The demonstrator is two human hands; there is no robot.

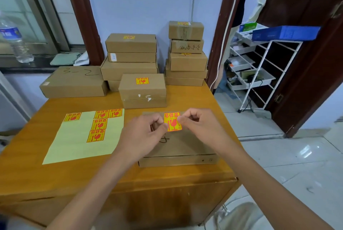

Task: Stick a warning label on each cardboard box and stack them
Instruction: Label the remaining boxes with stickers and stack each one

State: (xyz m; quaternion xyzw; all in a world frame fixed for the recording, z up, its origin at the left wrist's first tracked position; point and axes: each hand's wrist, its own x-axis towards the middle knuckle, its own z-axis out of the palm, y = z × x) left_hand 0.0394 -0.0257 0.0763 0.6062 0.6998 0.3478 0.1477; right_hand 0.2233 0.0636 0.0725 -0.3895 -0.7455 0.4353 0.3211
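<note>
- Both hands, left hand [146,133] and right hand [199,123], pinch the warning label [172,121] above the near box's [178,148] far edge.
- Lower it flat, smoothing outward (avoid creases).

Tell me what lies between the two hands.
Head view: a warning label, pinched by the left hand and right hand, above the cardboard box.

One head-worn camera looks forward and down, close over the table [37,174].
</note>
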